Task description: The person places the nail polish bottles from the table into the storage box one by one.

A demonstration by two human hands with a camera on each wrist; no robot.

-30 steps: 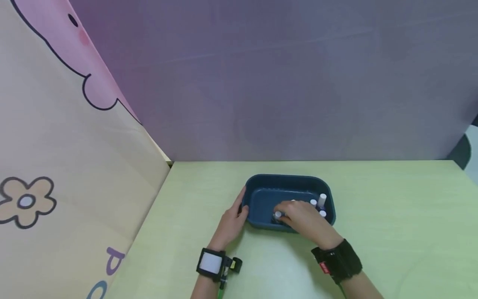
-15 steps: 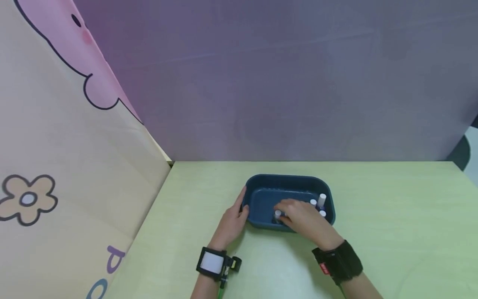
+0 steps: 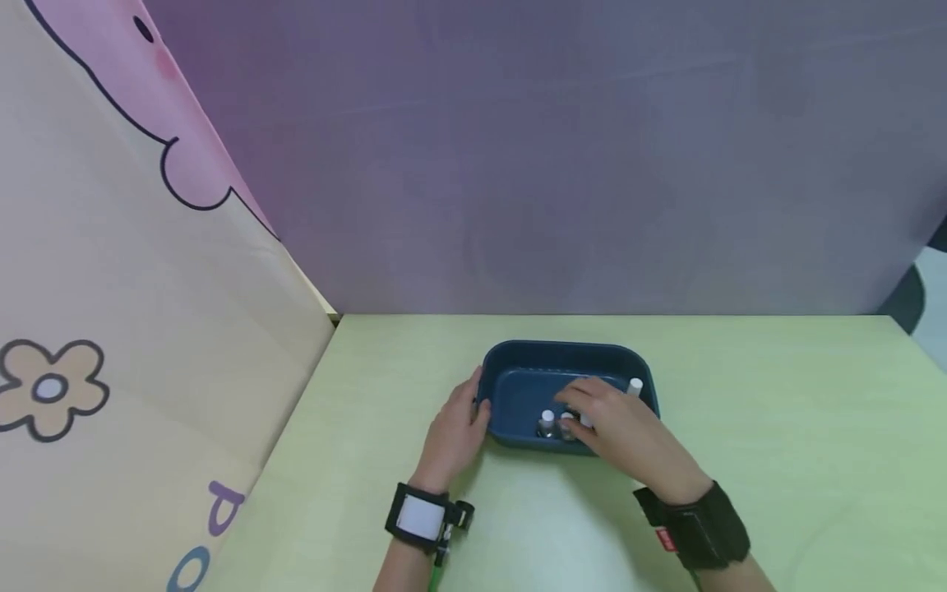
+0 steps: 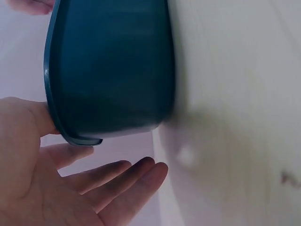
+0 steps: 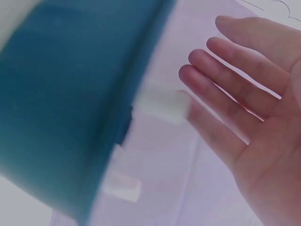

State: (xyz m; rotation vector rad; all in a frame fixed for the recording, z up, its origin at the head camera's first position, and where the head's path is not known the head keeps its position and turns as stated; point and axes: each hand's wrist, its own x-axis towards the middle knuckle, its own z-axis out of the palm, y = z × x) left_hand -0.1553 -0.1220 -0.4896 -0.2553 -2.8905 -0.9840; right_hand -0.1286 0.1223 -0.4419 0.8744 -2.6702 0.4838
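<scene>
My left hand (image 3: 449, 444) holds the left end of a dark blue plastic tub (image 3: 510, 353), its thumb over the rim. In the left wrist view the other fingers (image 4: 136, 188) reach out nearly straight beside the tub's end wall. Over the tub's right half is my right hand (image 3: 625, 427), with nothing held in it. Its fingers (image 5: 221, 89) are loosely extended in the right wrist view, close to a blurred white cap (image 5: 162, 106). A small clear bottle (image 3: 546, 427) with a white cap stands near the tub's front wall, another bottle (image 3: 567, 427) right beside it. My right hand partly hides further bottles.
A white-capped bottle (image 3: 635, 386) stands at the tub's right end. The tub rests on a pale green table (image 3: 777, 411). Behind it rises a grey-purple cloth panel (image 3: 555, 164), and at the left stands a printed panel (image 3: 148, 288).
My right hand has let go of the bottle near the tub's front wall and shifted right, its fingers opening. That bottle now stands free. My left hand keeps its place on the tub.
</scene>
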